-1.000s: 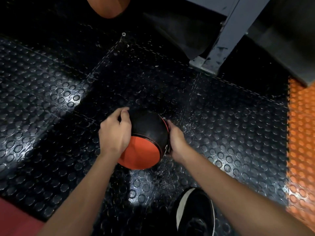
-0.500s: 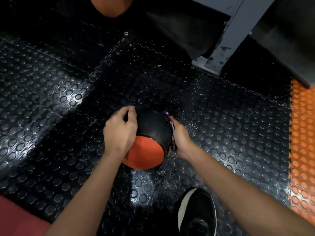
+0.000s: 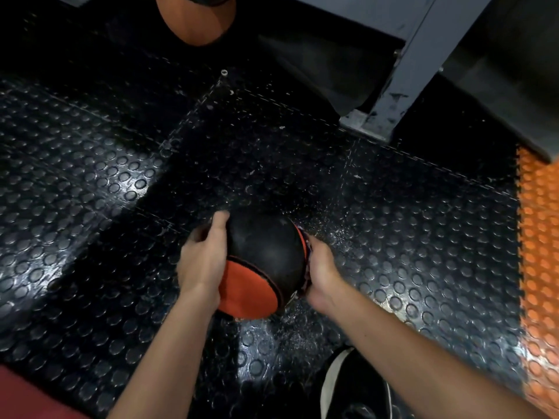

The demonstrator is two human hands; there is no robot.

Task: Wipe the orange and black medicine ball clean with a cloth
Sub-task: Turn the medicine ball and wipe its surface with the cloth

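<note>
The orange and black medicine ball [image 3: 263, 261] rests on the black studded floor mat [image 3: 90, 182]. Its black panel faces up and an orange panel faces me. My left hand [image 3: 201, 260] grips the ball's left side with curled fingers. My right hand [image 3: 320, 267] presses a dark patterned cloth [image 3: 306, 261] against the ball's right side; only a thin edge of the cloth shows between palm and ball.
A second orange ball [image 3: 196, 19] lies at the top edge. A grey metal rack post [image 3: 402, 83] stands on its foot plate at upper right. Orange matting [image 3: 538, 252] borders the right side. My black shoe [image 3: 354, 388] is below the ball. White specks dot the floor.
The ball has turned slightly, showing more black on top. My right hand with the cloth has slid along the ball's right side. My left hand has shifted its hold a little.
</note>
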